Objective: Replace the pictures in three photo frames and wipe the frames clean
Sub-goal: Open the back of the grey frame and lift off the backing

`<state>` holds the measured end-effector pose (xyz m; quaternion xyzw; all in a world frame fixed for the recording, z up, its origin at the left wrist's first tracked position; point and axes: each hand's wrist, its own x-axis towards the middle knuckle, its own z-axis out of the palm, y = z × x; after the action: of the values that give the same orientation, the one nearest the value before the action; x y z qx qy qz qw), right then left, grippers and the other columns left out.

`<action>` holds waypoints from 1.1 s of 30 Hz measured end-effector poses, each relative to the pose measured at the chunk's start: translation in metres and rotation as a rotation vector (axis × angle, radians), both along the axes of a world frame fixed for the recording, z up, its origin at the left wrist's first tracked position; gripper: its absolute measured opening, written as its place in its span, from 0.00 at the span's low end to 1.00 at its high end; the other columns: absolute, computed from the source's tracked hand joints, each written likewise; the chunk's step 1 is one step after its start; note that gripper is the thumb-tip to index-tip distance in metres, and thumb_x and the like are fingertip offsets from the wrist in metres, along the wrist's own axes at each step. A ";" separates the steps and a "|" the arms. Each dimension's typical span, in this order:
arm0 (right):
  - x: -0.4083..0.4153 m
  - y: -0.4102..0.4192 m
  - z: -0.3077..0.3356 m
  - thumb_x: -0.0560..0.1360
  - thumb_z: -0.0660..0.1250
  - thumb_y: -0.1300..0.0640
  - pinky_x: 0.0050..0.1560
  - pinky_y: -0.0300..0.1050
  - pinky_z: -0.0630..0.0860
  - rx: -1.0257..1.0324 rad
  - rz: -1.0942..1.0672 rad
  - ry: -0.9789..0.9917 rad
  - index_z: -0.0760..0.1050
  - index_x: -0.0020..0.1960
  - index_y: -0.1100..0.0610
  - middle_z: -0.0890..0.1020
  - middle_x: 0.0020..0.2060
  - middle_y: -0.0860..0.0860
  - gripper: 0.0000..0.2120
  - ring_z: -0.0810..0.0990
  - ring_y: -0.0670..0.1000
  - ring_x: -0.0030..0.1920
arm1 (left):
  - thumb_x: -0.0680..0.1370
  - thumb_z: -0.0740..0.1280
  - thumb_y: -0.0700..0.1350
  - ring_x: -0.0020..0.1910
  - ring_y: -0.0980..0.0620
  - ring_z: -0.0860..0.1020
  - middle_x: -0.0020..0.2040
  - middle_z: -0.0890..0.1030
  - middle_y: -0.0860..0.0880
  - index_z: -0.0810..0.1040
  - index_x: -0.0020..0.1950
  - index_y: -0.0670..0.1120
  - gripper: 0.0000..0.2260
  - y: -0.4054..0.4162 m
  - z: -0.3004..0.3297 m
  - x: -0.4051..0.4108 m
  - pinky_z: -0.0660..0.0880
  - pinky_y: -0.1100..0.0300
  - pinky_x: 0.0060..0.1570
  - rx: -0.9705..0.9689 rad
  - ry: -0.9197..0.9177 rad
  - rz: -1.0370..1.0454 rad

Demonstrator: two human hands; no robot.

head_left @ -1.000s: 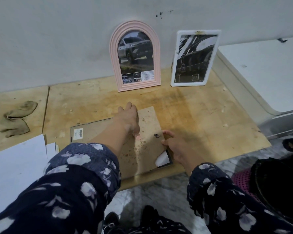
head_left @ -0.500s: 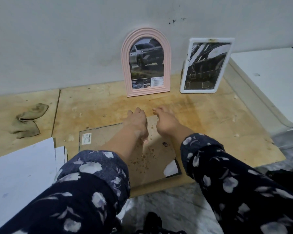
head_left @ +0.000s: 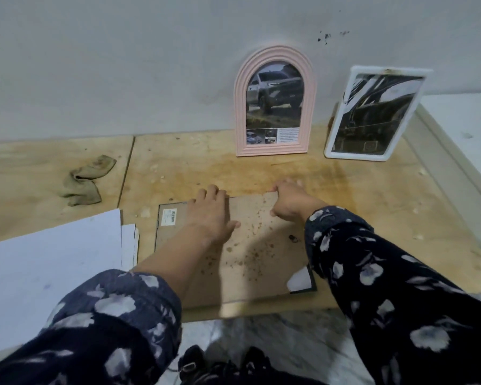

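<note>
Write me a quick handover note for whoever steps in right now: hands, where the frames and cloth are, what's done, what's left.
Left hand: flat on the brown backing board of the third frame, fingers at its far edge.
Right hand: fingers curled over the board's far edge, near the right corner.
That frame lies face down near the table's front edge; a white paper corner shows at its near right corner.
Pink arched frame and white rectangular frame stand against the wall, each holding a car picture.
Cloth lies far left, untouched; white sheets near left.
Left: finish the third frame's backing, stand it up, wipe. Whether the other two were wiped cannot be told.
</note>
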<state>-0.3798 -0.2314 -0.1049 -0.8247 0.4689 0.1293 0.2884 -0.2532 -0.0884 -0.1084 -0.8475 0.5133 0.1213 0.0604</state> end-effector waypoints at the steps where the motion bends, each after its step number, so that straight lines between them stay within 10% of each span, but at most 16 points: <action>1: 0.001 0.000 0.001 0.73 0.70 0.61 0.72 0.55 0.56 -0.005 -0.001 0.011 0.68 0.68 0.52 0.58 0.74 0.54 0.25 0.51 0.58 0.76 | 0.74 0.62 0.68 0.70 0.43 0.62 0.72 0.63 0.46 0.59 0.74 0.47 0.37 0.006 -0.002 0.001 0.64 0.48 0.67 0.024 -0.002 0.013; 10: 0.011 -0.005 0.009 0.72 0.70 0.62 0.62 0.52 0.71 0.012 0.050 0.077 0.68 0.64 0.56 0.74 0.61 0.56 0.23 0.72 0.58 0.61 | 0.57 0.61 0.81 0.72 0.46 0.63 0.74 0.62 0.48 0.54 0.77 0.46 0.59 0.007 0.002 0.007 0.60 0.47 0.70 0.200 0.021 -0.022; 33: 0.006 -0.010 0.006 0.65 0.65 0.60 0.66 0.59 0.65 0.044 0.040 -0.011 0.69 0.49 0.43 0.72 0.60 0.52 0.18 0.65 0.56 0.64 | 0.57 0.81 0.58 0.65 0.44 0.61 0.63 0.62 0.48 0.63 0.69 0.48 0.46 -0.017 0.009 0.002 0.64 0.45 0.65 0.021 0.194 0.076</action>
<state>-0.3737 -0.2416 -0.0988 -0.8282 0.4477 0.1407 0.3063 -0.2508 -0.1052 -0.0994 -0.8498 0.4831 0.2104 0.0145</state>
